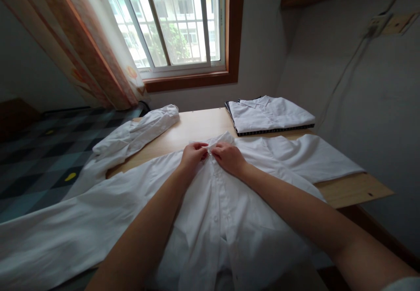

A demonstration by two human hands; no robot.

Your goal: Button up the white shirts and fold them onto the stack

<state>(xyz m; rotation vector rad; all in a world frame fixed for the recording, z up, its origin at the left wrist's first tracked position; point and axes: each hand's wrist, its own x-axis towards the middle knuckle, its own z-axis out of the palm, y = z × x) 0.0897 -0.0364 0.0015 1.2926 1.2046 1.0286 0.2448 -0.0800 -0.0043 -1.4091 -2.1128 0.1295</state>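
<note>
A white button-up shirt (249,212) lies spread over the wooden table, its sleeves stretched out to both sides and its lower part hanging toward me. At the collar, my left hand (194,154) pinches the front edge of the shirt. Close beside it, my right hand (228,154) grips the other side of the collar opening with bent fingers. Both hands nearly meet at the top of the button strip. Whether a button is between the fingertips is hidden. Below the hands the front hangs partly apart toward the hem.
A folded white shirt (272,113) rests on dark striped cloth (278,131) at the back right of the wooden table (203,122). Another crumpled white garment (141,129) lies at the left edge, beside a checked bed cover (36,164). Behind are a window (177,24) and curtain (75,33).
</note>
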